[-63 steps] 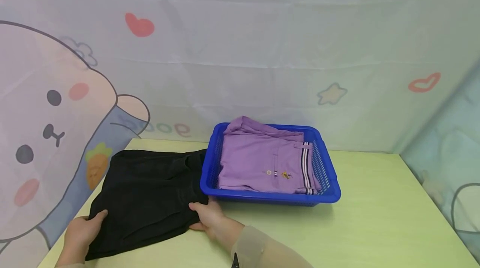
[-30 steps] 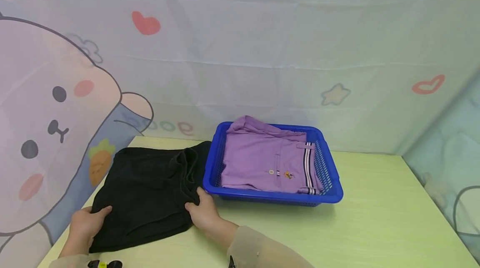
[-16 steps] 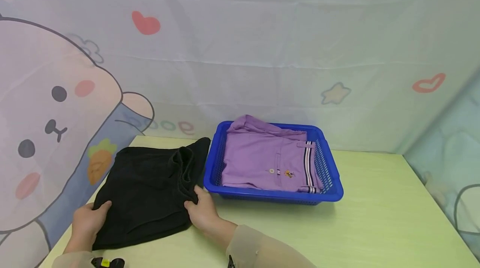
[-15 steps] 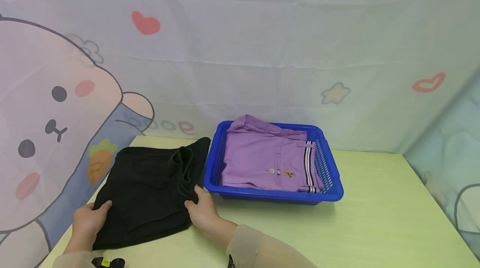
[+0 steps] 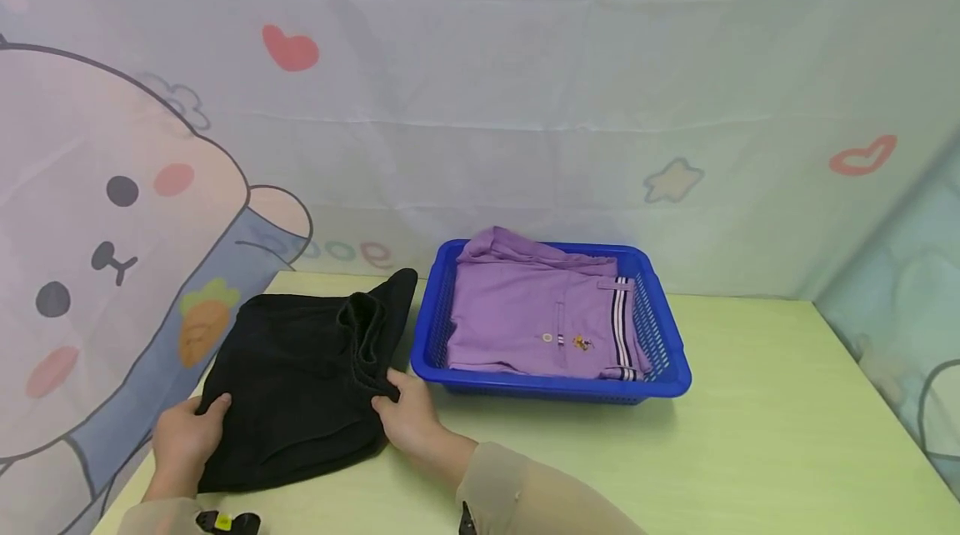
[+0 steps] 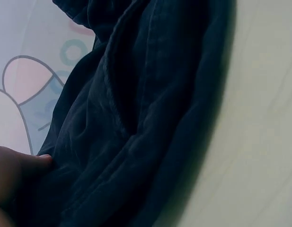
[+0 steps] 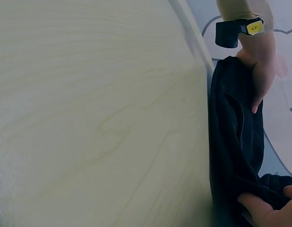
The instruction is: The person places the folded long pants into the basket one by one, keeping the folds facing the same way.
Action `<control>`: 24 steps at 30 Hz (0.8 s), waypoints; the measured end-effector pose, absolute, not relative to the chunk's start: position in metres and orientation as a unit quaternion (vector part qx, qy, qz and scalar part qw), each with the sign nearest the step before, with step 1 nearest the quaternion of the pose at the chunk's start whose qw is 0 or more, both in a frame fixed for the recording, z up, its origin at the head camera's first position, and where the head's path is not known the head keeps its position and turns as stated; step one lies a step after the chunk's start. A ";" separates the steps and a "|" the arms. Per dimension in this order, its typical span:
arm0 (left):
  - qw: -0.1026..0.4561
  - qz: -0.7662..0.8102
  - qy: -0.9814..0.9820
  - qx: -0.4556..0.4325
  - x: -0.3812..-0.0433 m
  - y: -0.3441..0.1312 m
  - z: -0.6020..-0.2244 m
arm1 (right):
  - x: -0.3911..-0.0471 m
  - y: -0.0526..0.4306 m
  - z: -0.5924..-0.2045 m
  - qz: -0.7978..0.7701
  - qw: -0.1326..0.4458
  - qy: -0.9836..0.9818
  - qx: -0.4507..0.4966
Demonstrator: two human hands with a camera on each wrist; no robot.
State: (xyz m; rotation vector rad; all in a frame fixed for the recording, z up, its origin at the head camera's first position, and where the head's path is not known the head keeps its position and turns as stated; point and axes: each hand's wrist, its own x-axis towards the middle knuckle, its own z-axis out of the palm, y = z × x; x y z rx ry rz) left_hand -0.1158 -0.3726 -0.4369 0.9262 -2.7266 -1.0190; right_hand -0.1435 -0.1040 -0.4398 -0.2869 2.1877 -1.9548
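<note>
A pair of black trousers (image 5: 288, 389), folded into a rough square, lies at the left of the table. My left hand (image 5: 189, 439) grips their left edge, thumb on top and the other fingers hidden under the cloth. At the right edge, by the bunched waistband, my right hand (image 5: 411, 418) pinches the fabric between thumb and fingers. The left wrist view shows a slanted pocket seam on the trousers (image 6: 136, 118) and the left thumb (image 6: 34, 162) pressing them. In the right wrist view both hands hold opposite ends of the cloth.
A blue plastic basket (image 5: 551, 387) stands just right of the trousers, holding folded purple trousers (image 5: 517, 318) with a striped waistband. The pale green table (image 5: 750, 435) meets a printed cloth backdrop (image 5: 487, 102) behind. A cable (image 5: 924, 410) hangs at the far right.
Both hands have drawn closer together. The waistband of the black trousers has bunched into an upright fold, and its far corner has risen beside the basket.
</note>
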 end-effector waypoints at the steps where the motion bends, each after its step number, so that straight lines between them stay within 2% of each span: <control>1: 0.048 -0.333 -0.893 0.301 -0.115 -0.372 -0.436 | -0.144 -0.104 -0.439 -0.666 0.095 0.732 -0.101; 6: 0.069 -0.330 -0.895 0.292 -0.113 -0.368 -0.431 | -0.143 -0.104 -0.439 -0.677 0.090 0.722 -0.109; 24: 0.085 -0.354 -0.887 0.284 -0.103 -0.357 -0.414 | -0.137 -0.107 -0.440 -0.694 0.072 0.708 -0.107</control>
